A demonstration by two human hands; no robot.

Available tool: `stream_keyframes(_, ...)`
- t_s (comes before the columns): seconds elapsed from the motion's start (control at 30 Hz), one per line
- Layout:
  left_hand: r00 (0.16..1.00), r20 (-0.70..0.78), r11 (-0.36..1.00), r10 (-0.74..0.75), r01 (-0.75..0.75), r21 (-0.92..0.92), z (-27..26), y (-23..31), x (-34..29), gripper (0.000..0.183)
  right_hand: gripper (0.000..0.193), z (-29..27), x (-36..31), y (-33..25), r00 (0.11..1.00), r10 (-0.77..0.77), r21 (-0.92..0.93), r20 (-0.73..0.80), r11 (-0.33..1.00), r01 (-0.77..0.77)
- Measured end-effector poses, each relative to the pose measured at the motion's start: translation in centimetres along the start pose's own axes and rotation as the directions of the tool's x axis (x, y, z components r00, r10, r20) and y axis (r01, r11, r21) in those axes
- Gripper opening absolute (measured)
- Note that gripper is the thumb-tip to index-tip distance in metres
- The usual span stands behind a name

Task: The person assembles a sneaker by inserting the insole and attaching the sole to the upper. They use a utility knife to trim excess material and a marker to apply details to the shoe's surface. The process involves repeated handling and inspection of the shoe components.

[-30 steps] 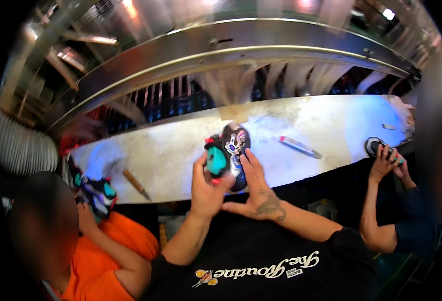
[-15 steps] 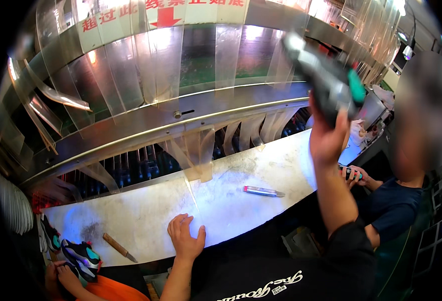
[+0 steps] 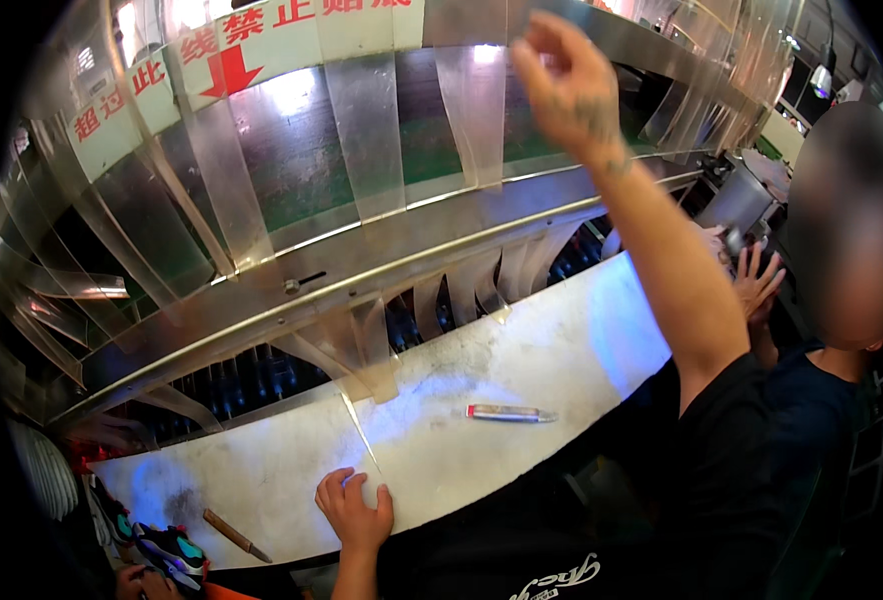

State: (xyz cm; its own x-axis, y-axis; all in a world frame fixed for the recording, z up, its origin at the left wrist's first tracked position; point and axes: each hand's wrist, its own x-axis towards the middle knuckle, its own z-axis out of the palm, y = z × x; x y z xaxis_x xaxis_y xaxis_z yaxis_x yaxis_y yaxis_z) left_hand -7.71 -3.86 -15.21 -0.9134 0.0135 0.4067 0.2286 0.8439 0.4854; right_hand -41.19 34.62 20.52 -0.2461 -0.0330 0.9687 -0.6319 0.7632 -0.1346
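My right hand [image 3: 571,90] is raised high at the end of my outstretched arm, in front of the clear plastic strips [image 3: 471,110] of the machine opening. Its fingers are loosely bent and apart, with nothing seen in them. Down on the near edge of the pale worktable [image 3: 431,440], my left hand [image 3: 356,510] rests with its fingers spread, holding nothing. To its right lies a slim silver tool [image 3: 511,413] with a red end and a pointed tip. A wooden-handled knife [image 3: 236,535] lies to its left.
Behind the table runs a metal machine rail [image 3: 291,287]. Black sneakers [image 3: 171,550] with teal patches sit at the lower left, beside another person's hands [image 3: 146,582]. At the right stands a co-worker, hands [image 3: 756,280] raised, near a metal container [image 3: 736,200].
The dark shoe with a teal patch has left my right hand and is out of sight. That hand has moved up and left. My left hand stays at the table edge while the view has shifted.
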Motion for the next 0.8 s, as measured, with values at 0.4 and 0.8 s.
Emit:
stream_keyframes(0.4,0.998,0.064,0.997,0.010,-0.015,0.075,1.7,1.0,1.5,0.033,0.025,-4.8,-36.9,15.8,0.770,0.440,-0.379,0.462,0.883,-0.277)
stream_keyframes(0.8,0.997,0.074,0.983,0.017,-0.030,0.182,1.3,1.6,1.9,0.034,0.062,-2.1,-43.6,37.6,0.777,0.514,-0.765,0.362,0.641,-0.068)
